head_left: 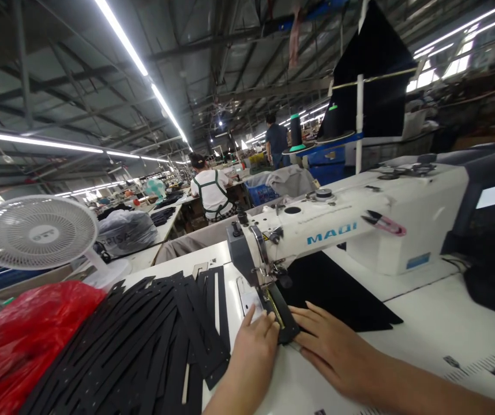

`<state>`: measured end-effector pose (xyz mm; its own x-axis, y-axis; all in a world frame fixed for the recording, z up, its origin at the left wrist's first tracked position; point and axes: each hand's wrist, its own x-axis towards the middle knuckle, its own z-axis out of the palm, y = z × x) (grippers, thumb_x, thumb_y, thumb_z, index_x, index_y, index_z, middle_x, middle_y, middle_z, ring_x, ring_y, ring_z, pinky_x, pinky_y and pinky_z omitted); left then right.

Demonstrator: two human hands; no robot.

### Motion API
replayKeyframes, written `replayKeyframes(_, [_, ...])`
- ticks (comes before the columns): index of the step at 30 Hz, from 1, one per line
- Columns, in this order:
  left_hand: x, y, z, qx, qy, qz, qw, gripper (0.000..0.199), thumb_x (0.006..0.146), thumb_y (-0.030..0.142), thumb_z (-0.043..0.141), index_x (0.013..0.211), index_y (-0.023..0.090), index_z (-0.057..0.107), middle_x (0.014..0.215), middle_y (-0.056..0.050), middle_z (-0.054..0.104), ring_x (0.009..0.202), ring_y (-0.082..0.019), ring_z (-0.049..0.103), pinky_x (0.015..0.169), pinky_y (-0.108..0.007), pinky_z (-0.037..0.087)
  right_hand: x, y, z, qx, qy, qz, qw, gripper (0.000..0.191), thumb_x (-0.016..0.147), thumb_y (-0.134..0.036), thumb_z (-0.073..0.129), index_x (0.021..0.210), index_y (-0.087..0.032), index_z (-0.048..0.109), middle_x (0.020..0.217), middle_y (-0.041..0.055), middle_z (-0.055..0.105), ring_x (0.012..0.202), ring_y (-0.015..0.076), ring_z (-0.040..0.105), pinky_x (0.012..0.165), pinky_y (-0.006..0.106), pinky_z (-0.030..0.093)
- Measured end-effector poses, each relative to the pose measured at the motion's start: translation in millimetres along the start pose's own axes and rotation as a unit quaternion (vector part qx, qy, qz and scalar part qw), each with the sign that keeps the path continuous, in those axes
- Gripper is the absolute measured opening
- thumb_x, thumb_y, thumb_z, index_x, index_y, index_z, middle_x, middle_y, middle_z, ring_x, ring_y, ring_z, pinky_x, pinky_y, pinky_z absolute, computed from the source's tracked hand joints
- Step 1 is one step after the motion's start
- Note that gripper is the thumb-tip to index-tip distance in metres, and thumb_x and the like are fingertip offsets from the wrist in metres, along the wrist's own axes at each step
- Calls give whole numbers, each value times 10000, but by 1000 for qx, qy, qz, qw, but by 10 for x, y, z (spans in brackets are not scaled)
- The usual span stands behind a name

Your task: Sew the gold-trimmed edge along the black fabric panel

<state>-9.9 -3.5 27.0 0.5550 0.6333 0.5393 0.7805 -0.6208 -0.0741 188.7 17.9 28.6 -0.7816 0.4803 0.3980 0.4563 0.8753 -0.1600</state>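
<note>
A narrow black strip with a gold-toothed zipper [288, 329] lies under the presser foot of a white sewing machine [342, 225]. My left hand [254, 351] rests along the strip's left side near the needle, fingertips pressing on its edge and the thumb apart. On the other side, my right hand [332, 346] lies with fingers stretched out, their tips touching the strip's right edge. Both hands are open. The large black cloth panel [334, 291] spreads flat behind my right hand, beneath the machine arm. How the strip and panel join is hidden.
Many black strips [143, 340] are heaped left of my hands. Beyond them are a red plastic bag [26, 340] and a white fan [42, 233]. Pink-handled thread snips [386, 223] sit on the machine. Ahead, one person [213, 187] sits and another [276, 141] stands.
</note>
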Motion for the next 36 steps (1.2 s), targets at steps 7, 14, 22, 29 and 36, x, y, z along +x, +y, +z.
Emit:
replayKeyframes(7, [94, -89, 25, 17, -45, 6, 999, 298, 846, 8, 365, 1040, 105, 569, 1040, -132, 645, 982, -211, 624, 958, -437, 474, 67, 161, 128, 31, 27, 7, 999, 351, 870, -172, 483, 1215, -199, 541, 1325, 105, 485, 1255, 247, 394, 1044, 524, 301])
replayKeyframes(14, [51, -116, 54, 44, -33, -20, 998, 300, 908, 66, 323, 1067, 96, 576, 1034, -128, 658, 995, -230, 623, 931, -447, 494, 112, 195, 126, 11, 74, -8, 997, 271, 870, -193, 478, 1120, -172, 581, 1214, 116, 554, 1160, 250, 477, 998, 501, 378])
replayKeyframes(22, [40, -54, 51, 112, 23, 44, 992, 384, 912, 36, 252, 866, 58, 633, 873, -136, 693, 884, -221, 666, 909, -451, 512, 85, 241, 257, -72, 201, -66, 975, 316, 941, -112, 324, 1114, -99, 589, 1123, 100, 630, 1063, 176, 571, 885, 300, 516])
replayKeyframes(29, [89, -64, 35, 134, 14, 87, 987, 405, 898, 16, 238, 858, 36, 641, 830, -142, 689, 858, -215, 662, 925, -443, 506, 113, 303, 461, -101, 164, -59, 979, 380, 931, -52, 267, 1075, -111, 614, 1142, 62, 632, 1063, 155, 581, 904, 282, 515])
replayKeyframes(36, [151, -253, 59, 133, -4, 112, 985, 391, 910, 27, 238, 919, 47, 629, 901, -144, 688, 895, -217, 654, 860, -403, 545, 325, 347, 527, -66, 110, -31, 991, 307, 897, -51, 367, 1000, -160, 635, 1062, 48, 646, 1043, 150, 583, 941, 266, 487])
